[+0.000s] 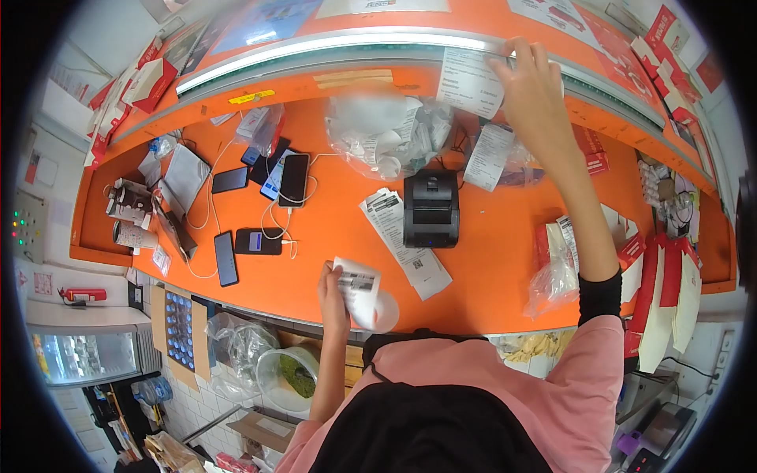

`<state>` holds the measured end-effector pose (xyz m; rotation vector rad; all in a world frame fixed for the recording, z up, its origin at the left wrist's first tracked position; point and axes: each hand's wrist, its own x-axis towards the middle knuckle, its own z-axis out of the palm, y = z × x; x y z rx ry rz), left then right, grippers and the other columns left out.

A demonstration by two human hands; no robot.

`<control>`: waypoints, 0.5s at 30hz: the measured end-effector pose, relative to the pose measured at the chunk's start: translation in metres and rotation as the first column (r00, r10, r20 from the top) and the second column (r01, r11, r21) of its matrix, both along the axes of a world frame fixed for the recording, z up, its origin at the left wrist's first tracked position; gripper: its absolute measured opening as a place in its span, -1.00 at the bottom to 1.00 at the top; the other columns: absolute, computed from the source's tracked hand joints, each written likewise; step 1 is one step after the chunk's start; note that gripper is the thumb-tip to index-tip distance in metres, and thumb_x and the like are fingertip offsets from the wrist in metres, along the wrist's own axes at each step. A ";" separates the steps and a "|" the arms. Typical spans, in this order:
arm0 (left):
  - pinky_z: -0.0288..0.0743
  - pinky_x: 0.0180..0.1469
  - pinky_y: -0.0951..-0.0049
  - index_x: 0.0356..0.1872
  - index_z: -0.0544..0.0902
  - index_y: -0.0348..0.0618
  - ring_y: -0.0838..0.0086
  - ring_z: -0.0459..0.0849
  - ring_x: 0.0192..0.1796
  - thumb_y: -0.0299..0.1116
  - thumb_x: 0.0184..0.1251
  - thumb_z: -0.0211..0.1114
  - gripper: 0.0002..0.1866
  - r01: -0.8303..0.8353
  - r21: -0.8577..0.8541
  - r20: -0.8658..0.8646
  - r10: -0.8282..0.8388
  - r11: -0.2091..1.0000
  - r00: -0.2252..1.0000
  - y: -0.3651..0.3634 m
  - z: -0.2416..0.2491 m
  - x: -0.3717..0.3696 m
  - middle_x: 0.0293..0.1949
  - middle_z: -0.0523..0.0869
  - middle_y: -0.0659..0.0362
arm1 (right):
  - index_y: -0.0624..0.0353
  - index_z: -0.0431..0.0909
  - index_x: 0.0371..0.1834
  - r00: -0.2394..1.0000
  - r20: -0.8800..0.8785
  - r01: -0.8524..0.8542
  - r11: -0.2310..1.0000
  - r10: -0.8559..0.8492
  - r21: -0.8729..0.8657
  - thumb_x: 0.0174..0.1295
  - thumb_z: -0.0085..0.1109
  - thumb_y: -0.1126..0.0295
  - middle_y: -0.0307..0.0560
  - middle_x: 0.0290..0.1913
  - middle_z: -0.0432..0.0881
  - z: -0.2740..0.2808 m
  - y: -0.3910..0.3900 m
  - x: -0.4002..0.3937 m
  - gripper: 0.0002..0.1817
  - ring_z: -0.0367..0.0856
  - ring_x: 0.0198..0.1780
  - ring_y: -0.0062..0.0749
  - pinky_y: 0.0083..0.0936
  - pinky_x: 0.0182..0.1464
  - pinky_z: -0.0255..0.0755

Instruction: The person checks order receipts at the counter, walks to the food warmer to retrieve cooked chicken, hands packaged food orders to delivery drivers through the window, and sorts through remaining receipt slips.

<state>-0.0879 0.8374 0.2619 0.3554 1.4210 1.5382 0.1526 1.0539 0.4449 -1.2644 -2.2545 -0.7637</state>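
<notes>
My left hand [333, 298] is closed around the edge of a curled white receipt [358, 290] over the front edge of the orange counter. Up at the overhead shelf, my right hand [531, 83] has its bent fingers on the corner of another printed receipt [471, 82], which hangs from the metal rail [315, 54]. Below that hand, a third receipt [490, 158] hangs or lies behind the black receipt printer [430, 209]. A long receipt strip [406, 243] lies flat on the counter, left of the printer.
Several phones [294, 180] with white cables lie on the left of the orange counter [331, 229]. A clear bag [390, 146] with crumpled paper sits behind the printer. Red and white boxes [658, 288] stand at the right. A bucket [288, 381] is under the front edge.
</notes>
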 end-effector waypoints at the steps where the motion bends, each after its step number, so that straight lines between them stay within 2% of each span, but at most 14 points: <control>1: 0.30 -0.40 0.69 -0.35 0.40 -0.14 0.73 0.40 -0.44 -0.34 0.37 -0.06 -0.86 0.064 0.085 -0.131 -0.052 0.994 0.990 0.001 0.001 0.001 -0.52 0.45 0.34 | 0.20 0.44 -0.03 0.996 -0.068 -0.056 0.998 0.057 0.004 -0.11 0.14 0.57 -0.06 -0.10 0.38 -0.005 -0.007 -0.005 -0.55 0.33 -0.01 -0.24 -0.31 -0.03 0.24; 2: 0.29 -0.41 0.68 -0.26 0.37 -0.16 0.74 0.39 -0.45 -0.32 0.41 -0.07 -0.86 0.070 0.090 -0.185 -0.052 0.994 0.981 0.004 0.004 0.006 -0.50 0.48 0.30 | 0.24 0.41 -0.01 0.984 -0.132 -0.115 0.993 0.116 0.016 -0.03 0.07 0.56 -0.02 -0.10 0.37 -0.011 -0.015 -0.011 -0.58 0.32 -0.02 -0.21 -0.26 -0.05 0.25; 4: 0.30 -0.41 0.68 -0.21 0.34 -0.17 0.74 0.40 -0.45 -0.30 0.42 -0.09 -0.85 0.142 0.082 -0.259 -0.116 0.986 0.959 0.005 0.014 0.011 -0.49 0.49 0.26 | 0.23 0.36 0.02 0.866 -0.444 -0.327 0.932 0.230 -0.156 0.14 0.03 0.47 0.06 -0.09 0.38 -0.040 -0.054 -0.032 -0.66 0.35 0.01 -0.12 -0.27 0.03 0.27; 5: 0.30 -0.41 0.68 -0.17 0.31 -0.18 0.73 0.41 -0.45 -0.29 0.44 -0.12 -0.83 0.215 0.068 -0.333 -0.181 0.974 0.925 0.005 0.015 0.013 -0.47 0.51 0.23 | 0.24 0.34 0.06 0.753 -0.620 -0.491 0.816 0.222 -0.306 0.19 0.05 0.37 0.09 -0.01 0.39 -0.078 -0.072 -0.040 -0.63 0.38 0.02 -0.12 -0.30 0.07 0.29; 6: 0.31 -0.41 0.68 -0.11 0.26 -0.18 0.71 0.43 -0.44 -0.27 0.44 -0.14 -0.80 0.204 0.081 -0.401 -0.156 0.976 0.903 0.006 0.014 0.018 -0.44 0.54 0.16 | 0.22 0.29 0.14 0.694 -0.704 -0.648 0.557 0.150 -0.520 0.18 0.11 0.33 0.07 0.09 0.38 -0.112 -0.093 -0.048 -0.53 0.43 0.02 -0.23 -0.39 0.09 0.31; 7: 0.31 -0.41 0.68 -0.11 0.26 -0.18 0.71 0.43 -0.44 -0.27 0.44 -0.14 -0.80 0.199 0.086 -0.399 -0.149 0.976 0.905 0.007 0.013 0.021 -0.44 0.54 0.16 | 0.23 0.23 0.21 0.641 -0.767 -0.754 0.216 0.034 -0.620 0.15 0.17 0.29 0.02 0.14 0.35 -0.147 -0.115 -0.052 -0.42 0.43 0.06 -0.35 -0.43 0.09 0.33; 8: 0.32 -0.40 0.67 -0.11 0.26 -0.18 0.70 0.44 -0.43 -0.26 0.44 -0.13 -0.80 0.093 0.132 -0.371 -0.037 0.987 0.928 0.008 0.013 0.024 -0.42 0.54 0.15 | 0.26 0.20 0.23 0.750 -0.553 -0.652 -0.268 -0.362 -0.709 0.13 0.21 0.29 -0.01 0.10 0.41 -0.109 -0.137 -0.063 -0.37 0.43 0.08 -0.37 -0.46 0.09 0.33; 9: 0.33 -0.39 0.66 -0.12 0.26 -0.18 0.69 0.46 -0.43 -0.26 0.44 -0.13 -0.79 -0.017 0.174 -0.337 0.076 0.985 0.939 0.009 0.011 0.026 -0.40 0.54 0.14 | 0.29 0.21 0.20 0.446 -0.818 -0.895 -0.184 -0.364 -0.406 0.05 0.27 0.21 -0.02 -0.08 0.51 -0.153 -0.159 -0.071 -0.31 0.49 -0.01 -0.44 -0.47 0.02 0.38; 10: 0.40 -0.38 0.63 -0.14 0.30 -0.17 0.64 0.52 -0.37 -0.21 0.42 -0.08 -0.77 -0.106 0.268 -0.254 0.176 0.957 0.951 0.011 0.009 0.024 -0.35 0.56 0.15 | 0.33 0.31 0.13 0.482 -0.795 -0.876 -0.210 -0.368 -0.434 0.07 0.26 0.24 0.00 -0.16 0.57 -0.167 -0.176 -0.072 -0.40 0.51 -0.04 -0.43 -0.51 0.00 0.38; 11: 0.40 -0.38 0.63 -0.14 0.30 -0.17 0.64 0.52 -0.37 -0.21 0.42 -0.08 -0.77 -0.111 0.265 -0.251 0.180 0.958 0.951 0.012 0.012 0.021 -0.35 0.56 0.15 | 0.34 0.37 0.07 0.547 -0.746 -0.837 -0.272 -0.381 -0.475 0.08 0.25 0.25 0.00 -0.17 0.59 -0.177 -0.190 -0.073 -0.46 0.52 -0.06 -0.43 -0.50 -0.01 0.39; 12: 0.42 -0.32 0.63 -0.14 0.28 -0.18 0.63 0.53 -0.35 -0.23 0.42 -0.08 -0.78 -0.160 0.250 -0.152 0.202 0.955 0.967 0.011 0.018 0.015 -0.34 0.56 0.14 | 0.34 0.43 0.02 0.607 -0.692 -0.794 -0.333 -0.392 -0.508 0.09 0.24 0.26 0.00 -0.17 0.60 -0.182 -0.201 -0.074 -0.52 0.53 -0.08 -0.43 -0.49 -0.02 0.39; 13: 0.44 -0.27 0.63 -0.14 0.27 -0.20 0.62 0.54 -0.34 -0.25 0.42 -0.08 -0.78 -0.206 0.231 -0.052 0.224 0.951 0.973 0.009 0.021 0.009 -0.33 0.55 0.14 | 0.34 0.43 0.02 0.609 -0.688 -0.793 -0.334 -0.395 -0.510 0.09 0.24 0.26 0.00 -0.17 0.60 -0.181 -0.210 -0.073 -0.52 0.53 -0.08 -0.43 -0.49 -0.02 0.39; 14: 0.48 -0.16 0.58 -0.11 0.30 -0.21 0.54 0.58 -0.25 -0.23 0.41 -0.06 -0.76 -0.143 0.238 -0.011 0.150 0.961 0.989 0.005 0.018 0.000 -0.29 0.58 0.14 | 0.34 0.47 -0.02 0.576 -0.665 -0.817 -0.317 -0.476 -0.481 0.10 0.23 0.27 0.02 -0.13 0.59 -0.176 -0.217 -0.073 -0.55 0.53 -0.07 -0.42 -0.49 -0.03 0.39; 15: 0.48 -0.16 0.58 -0.11 0.30 -0.21 0.54 0.58 -0.25 -0.23 0.41 -0.06 -0.76 -0.143 0.237 -0.007 0.149 0.961 0.989 0.001 0.018 -0.007 -0.29 0.58 0.14 | 0.34 0.50 -0.06 0.538 -0.637 -0.840 -0.296 -0.552 -0.454 0.10 0.23 0.27 0.04 -0.08 0.58 -0.174 -0.222 -0.071 -0.59 0.53 -0.07 -0.42 -0.49 -0.03 0.39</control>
